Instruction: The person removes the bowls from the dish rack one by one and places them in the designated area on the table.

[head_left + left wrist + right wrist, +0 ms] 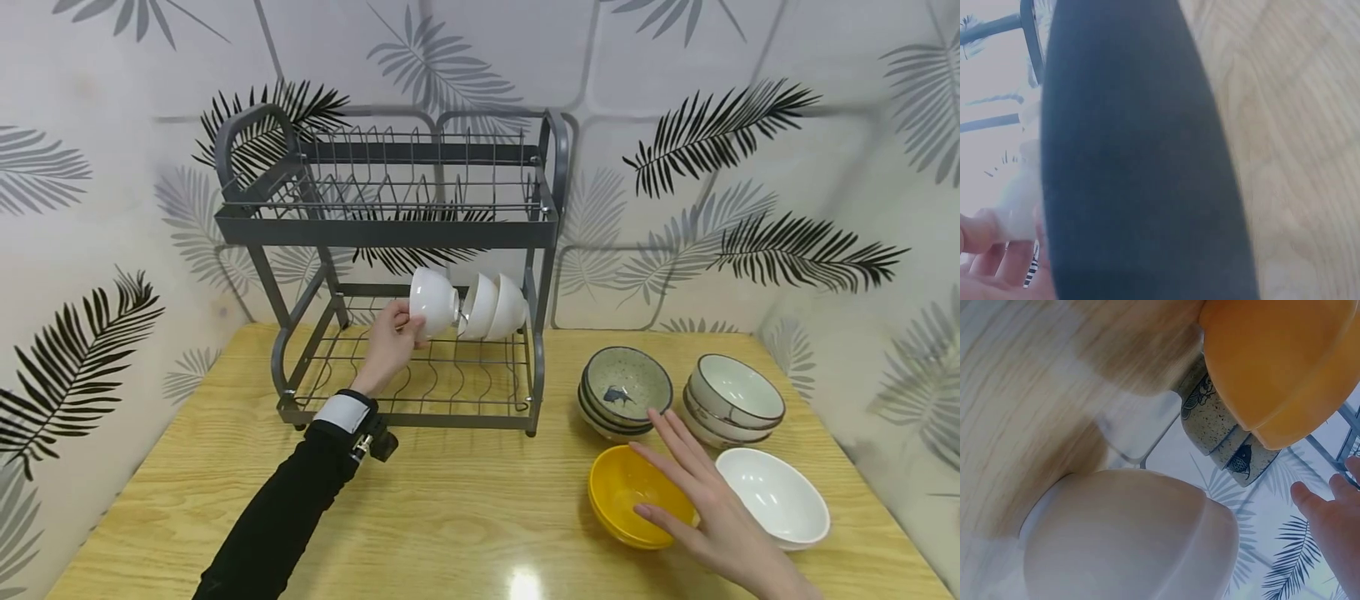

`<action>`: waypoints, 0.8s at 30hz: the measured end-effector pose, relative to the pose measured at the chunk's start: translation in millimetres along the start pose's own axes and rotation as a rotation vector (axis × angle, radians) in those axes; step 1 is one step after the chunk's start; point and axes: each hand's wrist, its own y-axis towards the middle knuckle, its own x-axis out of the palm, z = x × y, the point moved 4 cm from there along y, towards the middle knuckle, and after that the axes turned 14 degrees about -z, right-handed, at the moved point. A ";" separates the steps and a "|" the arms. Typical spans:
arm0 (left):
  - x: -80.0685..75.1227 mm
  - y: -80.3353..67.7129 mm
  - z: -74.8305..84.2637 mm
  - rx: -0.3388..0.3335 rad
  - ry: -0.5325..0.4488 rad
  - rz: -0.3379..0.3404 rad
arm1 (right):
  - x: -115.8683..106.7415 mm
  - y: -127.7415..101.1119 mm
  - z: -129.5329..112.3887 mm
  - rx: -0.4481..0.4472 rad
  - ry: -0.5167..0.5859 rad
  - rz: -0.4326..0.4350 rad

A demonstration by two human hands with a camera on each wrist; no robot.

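Observation:
My left hand [390, 343] reaches into the lower tier of a dark grey dish rack [390, 235] and grips a white bowl [433, 303] by its rim. The bowl is tipped on its side, its base toward two more white bowls [478, 307] standing on edge at the rack's right end. A broad dark shape [1141, 156] blocks much of the left wrist view. My right hand [712, 508], fingers spread and holding nothing, hovers over stacked yellow bowls [628, 493] and stacked white bowls [772, 493].
Behind the yellow bowls is a stack of speckled bowls [628, 385] with a dark fish motif. Dark-rimmed pale bowls [737, 392] are stacked farther right. Everything stands on a wooden table [450, 508] against a leaf-patterned wall [675, 67]. The rack's upper tier [412, 179] has wire dividers.

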 end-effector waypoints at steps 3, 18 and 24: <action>-1.0 -8.6 2.7 0.050 0.037 0.048 | -0.1 0.2 -0.7 0.002 -0.001 -0.002; 18.9 -57.3 37.2 0.373 0.324 0.088 | -2.3 2.8 -4.4 -0.011 0.038 0.006; 36.9 -75.8 48.9 0.477 0.467 0.013 | -4.1 4.5 -6.5 -0.040 0.059 0.033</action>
